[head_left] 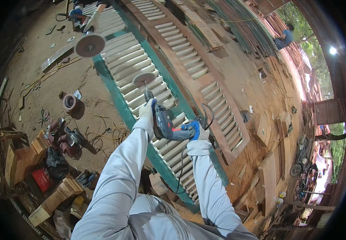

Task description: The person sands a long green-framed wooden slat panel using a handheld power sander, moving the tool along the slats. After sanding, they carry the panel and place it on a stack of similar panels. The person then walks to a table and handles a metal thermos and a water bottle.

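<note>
Both my hands are on a dark blue power drill fitted with a round sanding disc. In a white and blue glove, my left hand is closed round the drill's front, behind the chuck. My right hand, gloved the same way, grips the rear handle near the red trigger. The disc is over the pale slats of a green-framed louvred shutter; whether it touches them I cannot tell. From the handle a black cord hangs down across the slats.
Across the shutter, a co-worker's gloved hand holds another tool with a large brown disc. A brown-framed louvred shutter lies alongside to the right. Ring-shaped rolls, loose cords and wooden blocks lie at left. Planks stand at right.
</note>
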### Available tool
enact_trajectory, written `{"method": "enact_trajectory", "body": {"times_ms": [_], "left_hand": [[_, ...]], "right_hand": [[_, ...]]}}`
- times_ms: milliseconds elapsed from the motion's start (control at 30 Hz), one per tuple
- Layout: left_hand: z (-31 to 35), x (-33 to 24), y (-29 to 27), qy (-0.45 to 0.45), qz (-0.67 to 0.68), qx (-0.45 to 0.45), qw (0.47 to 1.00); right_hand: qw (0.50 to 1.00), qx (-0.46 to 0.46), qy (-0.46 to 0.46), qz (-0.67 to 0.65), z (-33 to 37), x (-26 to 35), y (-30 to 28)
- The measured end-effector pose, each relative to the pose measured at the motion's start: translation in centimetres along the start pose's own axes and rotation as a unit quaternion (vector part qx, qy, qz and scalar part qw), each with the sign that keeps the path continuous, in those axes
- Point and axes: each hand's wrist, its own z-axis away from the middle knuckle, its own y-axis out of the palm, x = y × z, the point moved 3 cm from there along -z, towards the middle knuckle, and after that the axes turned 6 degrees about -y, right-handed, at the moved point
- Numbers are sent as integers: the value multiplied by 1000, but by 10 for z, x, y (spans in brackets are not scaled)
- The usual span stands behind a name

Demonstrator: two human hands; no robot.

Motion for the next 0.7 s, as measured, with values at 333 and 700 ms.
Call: {"method": "enact_trajectory", "body": {"times_ms": [333,700], "left_hand": [[60,-16,-73,7,64,-44,997],[50,22,-52,-29,60,-65,996]], "right_hand": [[998,2,-15,67,81,23,63],[997,-3,16,78,56,34,36]]}}
